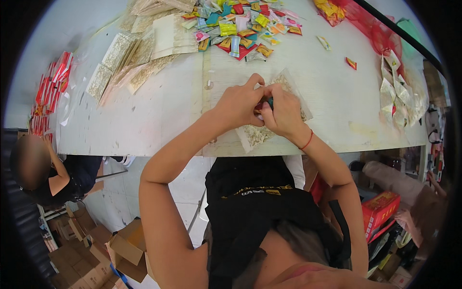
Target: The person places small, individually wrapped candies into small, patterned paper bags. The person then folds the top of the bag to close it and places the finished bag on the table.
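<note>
My left hand (240, 103) and my right hand (288, 110) meet near the table's front edge, fingers curled inward and nearly touching. Between them they grip a few small wrapped candies (270, 102), one teal and one dark red, mostly covered by my fingers. Beneath my hands lies a flat clear packet (254, 137) with a pale speckled pattern, its far corner showing beyond my right hand. Whether its mouth is open is hidden. Farther out, a heap of colourful wrapped candies (236, 29) spreads over the table.
Stacks of similar flat packets (113, 65) lie at the far left of the white table (159, 125). Two loose candies (351, 63) sit right of the heap. Filled packets (394, 91) and red netting (368, 24) occupy the right. Another person (62, 176) works at the left end.
</note>
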Demonstrator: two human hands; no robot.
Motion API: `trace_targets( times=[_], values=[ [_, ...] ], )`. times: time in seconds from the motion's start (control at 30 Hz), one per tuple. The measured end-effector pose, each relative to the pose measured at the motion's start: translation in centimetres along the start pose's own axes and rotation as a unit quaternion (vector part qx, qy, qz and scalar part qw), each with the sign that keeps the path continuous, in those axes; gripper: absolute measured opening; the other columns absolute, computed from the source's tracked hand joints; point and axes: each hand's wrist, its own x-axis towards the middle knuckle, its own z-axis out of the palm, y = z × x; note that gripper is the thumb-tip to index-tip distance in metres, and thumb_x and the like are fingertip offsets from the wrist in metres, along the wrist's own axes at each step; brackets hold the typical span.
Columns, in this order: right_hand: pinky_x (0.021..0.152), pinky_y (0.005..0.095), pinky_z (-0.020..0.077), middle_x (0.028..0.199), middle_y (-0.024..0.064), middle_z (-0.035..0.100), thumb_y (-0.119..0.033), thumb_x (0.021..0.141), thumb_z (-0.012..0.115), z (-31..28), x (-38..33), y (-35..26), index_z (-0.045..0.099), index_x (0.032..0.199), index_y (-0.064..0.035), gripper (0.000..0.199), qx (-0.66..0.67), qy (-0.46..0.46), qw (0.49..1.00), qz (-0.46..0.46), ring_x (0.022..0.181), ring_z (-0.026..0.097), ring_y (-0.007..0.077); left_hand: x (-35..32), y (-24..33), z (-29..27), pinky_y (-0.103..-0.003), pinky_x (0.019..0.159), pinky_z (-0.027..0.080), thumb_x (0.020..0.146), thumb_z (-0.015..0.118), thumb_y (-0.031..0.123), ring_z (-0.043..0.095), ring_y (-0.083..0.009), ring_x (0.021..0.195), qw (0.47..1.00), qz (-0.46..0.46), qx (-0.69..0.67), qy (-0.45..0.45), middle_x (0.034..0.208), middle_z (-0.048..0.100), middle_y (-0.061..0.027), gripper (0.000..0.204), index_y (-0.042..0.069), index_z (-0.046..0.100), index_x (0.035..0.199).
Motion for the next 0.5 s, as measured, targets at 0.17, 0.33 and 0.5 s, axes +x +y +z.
trace_targets(
  times=[0.17,0.33,0.5],
  values=[
    [0.068,0.0419,0.0477,0.094,0.0152,0.057,-0.014,0.081,0.066,1.1,0.6,0.5,0.052,0.1,-0.0024,0.026,0.04,0.128,0.991,-0.018,0.079,0.057,0.0339,-0.1,-0.2,0.8,-0.04,0.068,0.055,0.059,0.084,0.021,0.066,-0.029,0.079,1.0,0.004,-0.009,0.007,0.126,0.048,-0.0057,0.065,0.012,0.057,0.118],
    [0.069,0.0432,0.0484,0.094,0.0149,0.058,-0.023,0.085,0.066,-0.5,-0.3,0.5,0.056,0.096,-0.0026,0.026,-0.05,0.017,0.99,-0.129,0.082,0.059,0.0344,0.1,-0.4,0.3,-0.04,0.069,0.055,0.058,0.084,0.022,0.067,-0.0282,0.081,1.0,0.008,0.003,0.009,0.128,0.048,-0.0066,0.07,0.014,0.057,0.122],
    [0.072,0.0429,0.0489,0.092,0.0144,0.06,-0.021,0.086,0.063,-2.1,0.4,0.8,0.059,0.094,-0.0037,0.02,-0.151,-0.297,0.943,-0.013,0.087,0.06,0.0342,0.5,0.9,0.2,-0.04,0.068,0.054,0.059,0.083,0.023,0.067,-0.0285,0.082,0.999,0.03,0.036,-0.014,0.13,0.047,-0.0077,0.071,0.014,0.056,0.124]
  ],
)
